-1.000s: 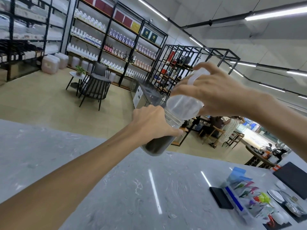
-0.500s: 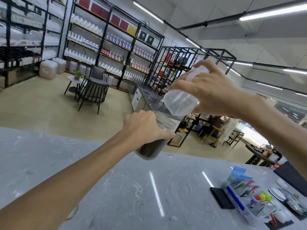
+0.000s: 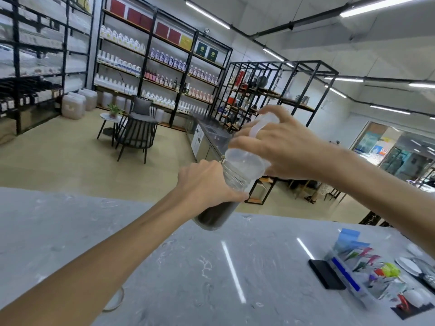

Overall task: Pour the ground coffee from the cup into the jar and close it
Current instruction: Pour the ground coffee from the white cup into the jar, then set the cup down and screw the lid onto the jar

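My left hand [image 3: 204, 187] grips a clear plastic jar [image 3: 219, 212], which I hold tilted just above the grey marble counter [image 3: 188, 267]. Dark ground coffee fills the jar's lower part. My right hand [image 3: 280, 149] holds a clear plastic cup [image 3: 247, 164] tipped mouth-down against the jar's open top. The cup looks nearly empty. A round clear lid [image 3: 115, 300] lies on the counter under my left forearm, partly hidden.
At the right of the counter are a black flat block [image 3: 326, 274], a clear box of colourful small items [image 3: 367, 271] and a plate [image 3: 409, 267]. Beyond the counter's far edge are the shop floor, chairs and black shelving.
Both hands with jar and cup have shifted slightly lower and left in view. The cup stays tipped over the jar's mouth. The lid has come into view at the bottom left.
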Available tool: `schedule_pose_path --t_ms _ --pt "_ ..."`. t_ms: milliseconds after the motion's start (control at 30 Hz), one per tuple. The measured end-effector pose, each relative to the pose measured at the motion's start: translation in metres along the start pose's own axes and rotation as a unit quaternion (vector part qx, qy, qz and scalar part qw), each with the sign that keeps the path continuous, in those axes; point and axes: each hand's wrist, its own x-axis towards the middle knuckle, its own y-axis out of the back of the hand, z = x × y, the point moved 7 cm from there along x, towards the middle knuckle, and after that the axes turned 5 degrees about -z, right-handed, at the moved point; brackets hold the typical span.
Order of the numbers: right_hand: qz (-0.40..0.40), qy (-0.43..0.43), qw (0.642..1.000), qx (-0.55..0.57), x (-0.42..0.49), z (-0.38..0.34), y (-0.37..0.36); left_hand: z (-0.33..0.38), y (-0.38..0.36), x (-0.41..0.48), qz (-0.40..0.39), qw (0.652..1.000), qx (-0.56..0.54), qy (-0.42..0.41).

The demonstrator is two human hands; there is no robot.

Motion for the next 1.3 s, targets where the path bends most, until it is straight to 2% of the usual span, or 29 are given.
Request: schedule_pose_path --t_ms 67,167,267,333,367,400,467,533,600,733,800,933,1033,1133,1300 --pt "-0.002 -0.002 1.0 0.013 -0.002 -0.004 -0.003 -0.003 -0.002 -0.002 -0.005 1.0 -0.001 0.005" --pt "0.042 -0.051 0.995 0.082 -0.005 0.007 0.005 -0.011 -0.004 -0.004 0.003 1.0 -0.017 0.013" --pt "0.0 -0.022 0.998 0.053 -0.002 -0.016 -0.013 -0.012 -0.004 -0.009 0.008 1.0 -0.007 0.001" --pt "-0.008 -0.065 0.98 0.188 -0.007 -0.015 -0.023 -0.023 -0.012 -0.016 -0.019 0.999 -0.028 0.008" --pt "-0.001 -0.092 0.949 0.3 -0.013 -0.01 -0.029 -0.033 -0.018 -0.021 -0.033 0.997 -0.061 0.023" --pt "0.006 -0.119 0.901 0.417 -0.018 -0.008 -0.04 -0.047 -0.025 -0.028 -0.044 0.993 -0.101 0.039" --pt "0.017 -0.181 0.78 0.599 -0.03 -0.022 -0.069 -0.077 -0.039 -0.047 -0.048 0.981 -0.174 0.065" --pt "0.047 -0.221 0.653 0.723 -0.039 -0.062 -0.105 -0.109 -0.057 -0.07 -0.041 0.971 -0.221 0.086" --pt "0.064 -0.255 0.55 0.793 -0.046 -0.116 -0.143 -0.142 -0.08 -0.098 -0.033 0.964 -0.242 0.108" --pt "0.032 -0.293 0.414 0.861 -0.059 -0.247 -0.195 -0.192 -0.133 -0.156 -0.051 0.952 -0.252 0.165" --pt "0.015 -0.309 0.371 0.876 -0.065 -0.307 -0.207 -0.211 -0.157 -0.185 -0.059 0.945 -0.254 0.195" --pt "-0.016 -0.332 0.305 0.892 -0.083 -0.407 -0.213 -0.242 -0.199 -0.247 -0.08 0.926 -0.275 0.245" --pt "-0.047 -0.326 0.276 0.903 -0.098 -0.454 -0.207 -0.254 -0.218 -0.281 -0.089 0.915 -0.302 0.253" --pt "-0.073 -0.31 0.271 0.909 -0.106 -0.48 -0.2 -0.263 -0.231 -0.302 -0.094 0.903 -0.331 0.259" --pt "-0.106 -0.285 0.29 0.907 -0.114 -0.497 -0.198 -0.269 -0.251 -0.322 -0.118 0.9 -0.338 0.25"
